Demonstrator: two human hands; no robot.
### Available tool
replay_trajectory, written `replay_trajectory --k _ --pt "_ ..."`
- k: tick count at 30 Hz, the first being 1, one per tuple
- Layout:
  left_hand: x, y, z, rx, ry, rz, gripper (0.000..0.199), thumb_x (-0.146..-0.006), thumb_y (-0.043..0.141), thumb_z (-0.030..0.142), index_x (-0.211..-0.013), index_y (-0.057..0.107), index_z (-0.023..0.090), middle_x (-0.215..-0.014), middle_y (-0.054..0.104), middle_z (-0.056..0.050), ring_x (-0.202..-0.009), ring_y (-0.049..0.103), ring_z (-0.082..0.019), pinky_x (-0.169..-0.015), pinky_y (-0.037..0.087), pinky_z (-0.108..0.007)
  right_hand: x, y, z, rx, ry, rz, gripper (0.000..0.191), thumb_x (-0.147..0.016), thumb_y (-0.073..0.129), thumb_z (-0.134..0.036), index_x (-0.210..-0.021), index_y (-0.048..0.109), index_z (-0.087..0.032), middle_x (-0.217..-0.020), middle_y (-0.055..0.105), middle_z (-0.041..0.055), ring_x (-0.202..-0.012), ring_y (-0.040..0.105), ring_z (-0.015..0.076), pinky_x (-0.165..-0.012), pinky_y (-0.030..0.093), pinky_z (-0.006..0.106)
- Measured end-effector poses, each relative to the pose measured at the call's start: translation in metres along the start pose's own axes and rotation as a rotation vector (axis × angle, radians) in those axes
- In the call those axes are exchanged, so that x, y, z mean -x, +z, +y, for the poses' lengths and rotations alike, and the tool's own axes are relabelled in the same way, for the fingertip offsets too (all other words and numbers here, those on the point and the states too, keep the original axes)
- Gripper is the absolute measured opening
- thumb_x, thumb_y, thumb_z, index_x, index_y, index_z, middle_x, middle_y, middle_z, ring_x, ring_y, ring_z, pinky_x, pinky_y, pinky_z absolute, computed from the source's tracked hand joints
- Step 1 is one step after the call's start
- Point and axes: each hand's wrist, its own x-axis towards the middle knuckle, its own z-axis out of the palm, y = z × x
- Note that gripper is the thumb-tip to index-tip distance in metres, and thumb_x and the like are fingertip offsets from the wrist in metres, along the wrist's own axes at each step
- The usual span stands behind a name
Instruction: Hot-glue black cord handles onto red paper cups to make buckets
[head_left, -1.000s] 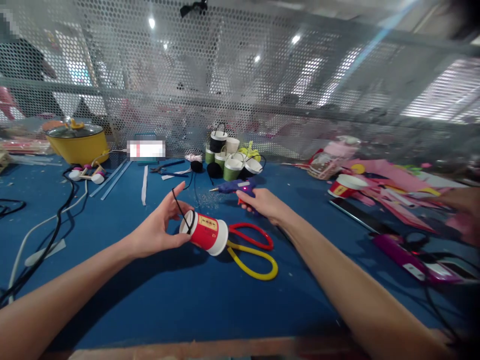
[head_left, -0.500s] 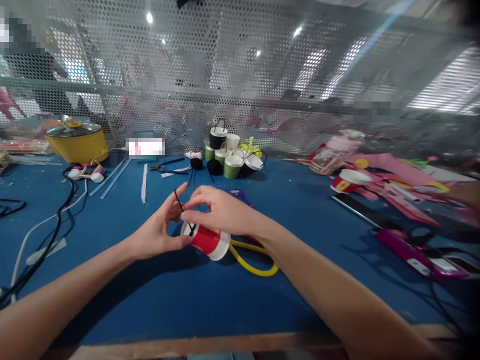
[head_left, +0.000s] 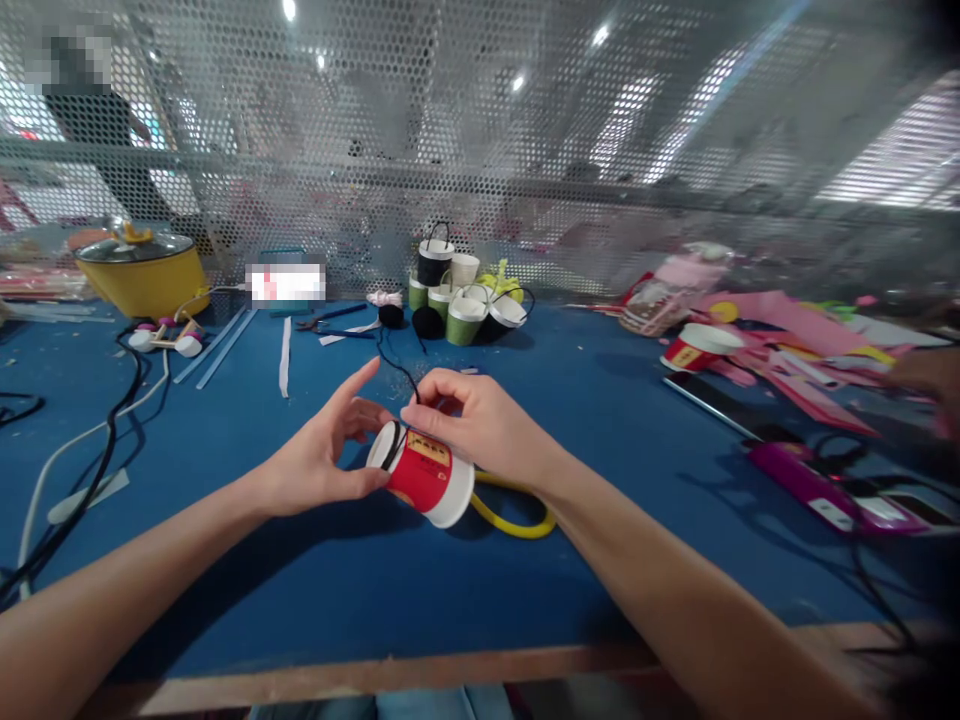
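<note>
A red and white paper cup [head_left: 431,478] lies tilted on its side above the blue table, its white base end towards my left hand [head_left: 330,450]. The thumb of that hand presses the cup's end and the other fingers curl behind it. Black cord [head_left: 391,447] is wound around this end of the cup. My right hand [head_left: 469,425] pinches the cord between thumb and fingertips just over the cup. From there the cord runs back to a black ball of yarn [head_left: 391,317]. A yellow loop [head_left: 517,526] lies behind my right wrist, partly hidden.
Several small cord-wrapped cups [head_left: 466,318] stand at the back by a perforated metal screen [head_left: 360,120]. Pliers [head_left: 322,322], a yellow pot [head_left: 142,280] and cables [head_left: 112,430] are left. Right are another red cup [head_left: 694,350], a phone [head_left: 709,402], a purple power bank [head_left: 810,490] and pink scraps.
My right hand has moved right and slightly down with the cord, drawing it from the left side over the cup. The cup has shifted a little right. The view has tilted slightly.
</note>
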Motion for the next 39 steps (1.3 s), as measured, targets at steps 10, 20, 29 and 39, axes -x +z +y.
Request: replay_trajectory --k 10,20,29,39 --pt "0.001 0.004 0.002 0.07 0.01 -0.028 0.091 -0.066 0.066 0.008 -0.137 0.017 0.035 -0.105 0.051 -0.003 -0.104 0.048 -0.02 -0.096 0.031 -0.04 0.0 0.007 0.009 -0.057 0.045 -0.035 0.023 -0.076 0.056 -0.036 -0.066 0.047 -0.017 -0.062 0.049 -0.0035 -0.057 0.044 0.0091 -0.053 0.036 0.022" --pt "0.003 0.004 0.004 0.071 0.015 -0.026 0.09 -0.066 0.067 0.011 -0.137 0.017 0.035 -0.11 0.05 -0.004 -0.108 0.045 -0.022 -0.097 0.029 -0.043 0.002 0.008 0.007 -0.003 0.048 -0.027 0.021 -0.08 0.052 -0.031 -0.066 0.045 -0.018 -0.061 0.046 -0.0042 -0.057 0.042 0.0091 -0.053 0.035 0.023" --pt "0.003 0.003 0.004 0.045 0.022 -0.046 0.09 -0.067 0.067 0.011 -0.137 0.016 0.036 -0.114 0.049 -0.005 -0.108 0.045 -0.021 -0.098 0.029 -0.041 0.003 0.009 0.012 0.108 0.038 -0.07 0.021 -0.085 0.045 -0.033 -0.07 0.041 -0.018 -0.064 0.044 -0.0038 -0.058 0.04 0.0096 -0.053 0.033 0.023" --pt "0.001 0.002 0.001 0.035 0.06 -0.123 0.086 -0.071 0.063 0.008 -0.137 0.016 0.037 -0.118 0.044 -0.004 -0.114 0.044 -0.022 -0.103 0.028 -0.044 0.008 0.01 0.016 0.201 0.066 -0.141 0.021 -0.091 0.034 -0.033 -0.076 0.038 -0.019 -0.064 0.044 -0.0033 -0.059 0.042 0.0105 -0.054 0.033 0.024"
